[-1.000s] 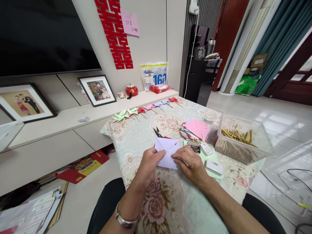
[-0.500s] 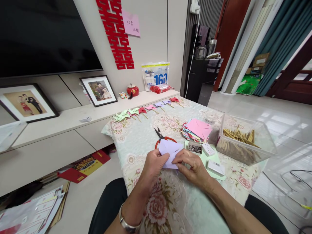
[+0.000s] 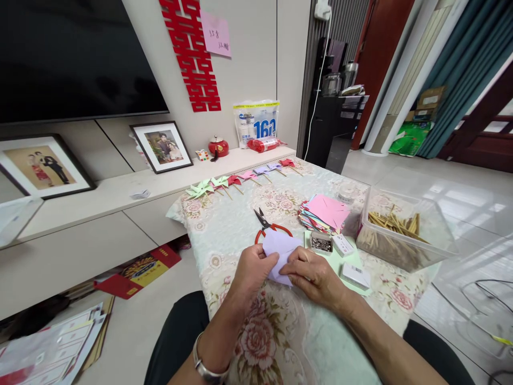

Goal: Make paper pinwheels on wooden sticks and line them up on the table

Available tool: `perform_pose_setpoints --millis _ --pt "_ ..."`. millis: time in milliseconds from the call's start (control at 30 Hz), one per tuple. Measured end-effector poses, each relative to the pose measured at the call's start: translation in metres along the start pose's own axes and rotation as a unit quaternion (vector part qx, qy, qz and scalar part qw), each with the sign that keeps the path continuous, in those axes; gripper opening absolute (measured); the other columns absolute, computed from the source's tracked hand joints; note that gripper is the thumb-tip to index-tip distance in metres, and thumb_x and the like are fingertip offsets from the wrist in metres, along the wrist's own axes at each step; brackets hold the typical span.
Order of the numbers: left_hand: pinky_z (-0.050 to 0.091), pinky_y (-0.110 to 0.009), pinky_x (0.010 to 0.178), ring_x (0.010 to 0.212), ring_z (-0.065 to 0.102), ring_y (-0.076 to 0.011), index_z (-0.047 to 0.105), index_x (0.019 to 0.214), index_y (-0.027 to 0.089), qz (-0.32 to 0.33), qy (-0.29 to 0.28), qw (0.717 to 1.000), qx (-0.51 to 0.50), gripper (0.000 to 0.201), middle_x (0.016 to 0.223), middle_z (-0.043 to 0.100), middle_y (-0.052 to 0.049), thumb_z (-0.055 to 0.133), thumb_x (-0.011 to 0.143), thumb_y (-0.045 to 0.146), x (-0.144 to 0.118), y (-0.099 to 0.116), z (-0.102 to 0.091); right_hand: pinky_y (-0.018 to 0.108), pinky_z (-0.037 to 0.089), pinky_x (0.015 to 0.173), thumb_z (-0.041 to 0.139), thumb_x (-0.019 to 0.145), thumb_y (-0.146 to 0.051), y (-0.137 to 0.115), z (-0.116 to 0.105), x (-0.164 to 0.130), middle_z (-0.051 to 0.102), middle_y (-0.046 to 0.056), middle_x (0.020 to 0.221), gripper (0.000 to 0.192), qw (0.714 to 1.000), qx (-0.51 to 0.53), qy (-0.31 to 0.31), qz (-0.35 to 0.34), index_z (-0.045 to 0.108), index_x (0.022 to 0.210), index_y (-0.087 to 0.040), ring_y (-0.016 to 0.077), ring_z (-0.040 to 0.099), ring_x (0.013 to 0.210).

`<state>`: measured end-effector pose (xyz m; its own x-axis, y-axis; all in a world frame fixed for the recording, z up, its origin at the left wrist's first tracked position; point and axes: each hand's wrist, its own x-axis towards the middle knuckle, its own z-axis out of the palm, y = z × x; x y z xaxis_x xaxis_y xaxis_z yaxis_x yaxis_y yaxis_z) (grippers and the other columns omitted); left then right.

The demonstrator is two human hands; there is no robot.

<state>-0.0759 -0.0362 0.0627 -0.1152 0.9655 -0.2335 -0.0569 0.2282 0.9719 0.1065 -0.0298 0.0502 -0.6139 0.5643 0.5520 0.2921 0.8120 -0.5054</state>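
Observation:
A sheet of light purple paper (image 3: 280, 243) with slits in it is held between my two hands over the near part of the table. My left hand (image 3: 256, 264) grips its left side, thumb on top. The fingers of my right hand (image 3: 312, 272) pinch the paper's right side, where part of it folds over. Just behind the paper lies a pair of scissors (image 3: 264, 224) with red handles, its blades pointing away from me. To the right are an open box of small metal pins (image 3: 321, 244) and a stack of coloured paper squares (image 3: 324, 213).
Finished paper pinwheels (image 3: 232, 182) on sticks line the table's far edge. A clear plastic bin (image 3: 404, 254) of wooden sticks stands at the right. Small white boxes (image 3: 356, 276) rest on green paper (image 3: 334, 262). A flowered cloth (image 3: 224, 235) covers the table.
My right fingers have shifted slightly left over the paper, folding its right part inward. My left hand keeps its grip in nearly the same place.

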Motion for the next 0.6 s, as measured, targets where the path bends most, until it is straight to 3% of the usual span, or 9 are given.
perform_pose_setpoints --millis 167,400,600 --pt "0.042 -0.022 0.049 0.054 0.059 -0.0145 0.070 0.073 0.012 -0.005 -0.008 1.000 0.009 0.016 0.066 0.072 -0.005 0.072 0.063 0.025 0.0032 -0.0086 -0.0028 0.029 0.045 0.071 0.046 0.093 -0.009 -0.0046 -0.0008 0.0015 0.058 0.004 0.085 0.036 1.000 -0.009 -0.012 -0.017 0.070 0.115 -0.024 0.0161 0.056 0.079" --pt "0.043 -0.023 0.048 0.056 0.062 -0.0161 0.070 0.073 0.012 -0.015 -0.029 0.999 0.022 0.015 0.069 0.073 -0.007 0.072 0.064 0.024 0.0033 -0.0064 -0.0035 0.030 0.039 0.067 0.045 0.098 -0.017 -0.0088 0.0012 0.0028 0.055 0.005 0.079 0.029 0.996 -0.062 -0.054 -0.030 0.074 0.101 -0.022 0.0166 0.051 0.073" --pt "0.043 -0.021 0.050 0.053 0.059 -0.0132 0.070 0.077 0.010 -0.012 -0.012 1.000 0.000 0.018 0.066 0.072 -0.004 0.070 0.064 0.023 -0.0050 -0.0002 0.0000 0.029 0.043 0.073 0.050 0.097 -0.020 -0.0043 0.0031 0.0000 0.063 0.006 0.086 0.019 0.999 0.030 -0.034 0.028 0.068 0.102 -0.019 0.0174 0.058 0.081"
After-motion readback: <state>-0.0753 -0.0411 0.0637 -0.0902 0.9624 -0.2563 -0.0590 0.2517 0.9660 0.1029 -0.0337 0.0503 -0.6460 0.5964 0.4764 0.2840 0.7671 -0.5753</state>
